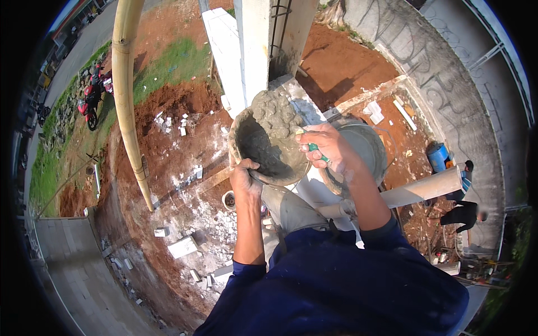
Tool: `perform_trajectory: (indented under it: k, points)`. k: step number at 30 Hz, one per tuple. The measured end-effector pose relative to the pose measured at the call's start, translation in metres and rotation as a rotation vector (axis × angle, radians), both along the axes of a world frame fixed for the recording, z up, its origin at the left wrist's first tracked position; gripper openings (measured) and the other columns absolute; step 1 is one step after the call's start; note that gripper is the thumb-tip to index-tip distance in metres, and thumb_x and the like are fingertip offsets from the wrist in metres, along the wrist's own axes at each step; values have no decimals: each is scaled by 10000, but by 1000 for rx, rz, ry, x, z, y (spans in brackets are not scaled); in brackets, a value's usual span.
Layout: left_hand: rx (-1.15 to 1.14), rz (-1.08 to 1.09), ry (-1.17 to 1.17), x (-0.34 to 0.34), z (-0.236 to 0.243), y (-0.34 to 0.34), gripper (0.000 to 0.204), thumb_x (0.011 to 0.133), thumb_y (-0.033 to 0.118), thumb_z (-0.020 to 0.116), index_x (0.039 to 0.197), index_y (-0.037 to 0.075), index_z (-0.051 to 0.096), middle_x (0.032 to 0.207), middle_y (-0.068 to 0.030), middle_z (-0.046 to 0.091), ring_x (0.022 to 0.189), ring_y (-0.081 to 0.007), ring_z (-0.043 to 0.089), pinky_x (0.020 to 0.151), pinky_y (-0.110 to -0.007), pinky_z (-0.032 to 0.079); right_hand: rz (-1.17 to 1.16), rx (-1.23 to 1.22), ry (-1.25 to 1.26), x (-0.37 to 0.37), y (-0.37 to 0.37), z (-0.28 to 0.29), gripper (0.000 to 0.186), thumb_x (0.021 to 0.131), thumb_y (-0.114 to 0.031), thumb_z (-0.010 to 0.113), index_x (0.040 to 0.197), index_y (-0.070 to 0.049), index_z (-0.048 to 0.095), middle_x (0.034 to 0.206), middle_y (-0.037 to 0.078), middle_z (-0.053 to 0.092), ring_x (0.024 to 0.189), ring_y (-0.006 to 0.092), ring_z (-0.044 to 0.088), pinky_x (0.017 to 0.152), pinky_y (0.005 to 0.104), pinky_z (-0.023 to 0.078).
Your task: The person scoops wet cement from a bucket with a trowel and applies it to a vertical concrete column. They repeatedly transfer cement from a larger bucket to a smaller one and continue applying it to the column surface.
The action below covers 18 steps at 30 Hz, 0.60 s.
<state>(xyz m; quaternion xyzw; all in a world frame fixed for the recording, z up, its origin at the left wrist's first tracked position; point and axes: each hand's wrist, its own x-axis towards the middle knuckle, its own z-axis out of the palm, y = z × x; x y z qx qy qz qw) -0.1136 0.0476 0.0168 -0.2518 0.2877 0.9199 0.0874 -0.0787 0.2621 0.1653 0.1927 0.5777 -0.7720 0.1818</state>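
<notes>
A tilted round bucket (pixel 235 143) of wet grey mortar (pixel 274 115) is in front of me, above my knee. My left hand (pixel 246 176) is closed on its near-left rim, thumb over the edge. Mortar is heaped at the far side, and the dark inner wall shows at the left. In my right hand (pixel 328 147) is a tool with a green handle (pixel 314 150), held over the bucket's right side. Its working end is hidden by the hand and mortar, so its kind does not show. A second bucket (pixel 367 143) with grey contents stands just right of it.
A pale column (pixel 255 50) and white block wall (pixel 221 39) rise beyond the bucket. A bamboo pole (pixel 124 73) stands at left; another thick pole (pixel 420 190) crosses at right. Far below lie rubble, red soil, a blue barrel (pixel 438 158) and a person (pixel 462 215).
</notes>
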Motion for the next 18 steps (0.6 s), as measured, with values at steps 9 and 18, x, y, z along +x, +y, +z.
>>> perform_trajectory:
  k: [9,18]
  points:
    - [-63,7,-34,25,-8,-15,723,663,-186,537,1358,10,587,798,-35,570,669,-166,568,619,-301,506,-249,142,93,-104,20,-6,114,936,-95,638,915,15,614,758,45,561,560,84,467,417,269,337]
    - [-129,-22,-112,52,-43,-42,830,678,-221,500,1469,25,549,935,-64,596,735,-183,588,590,-314,520,-352,1148,237,-264,34,-137,344,870,-191,680,1091,71,713,1185,358,679,1183,508,636,1002,545,522]
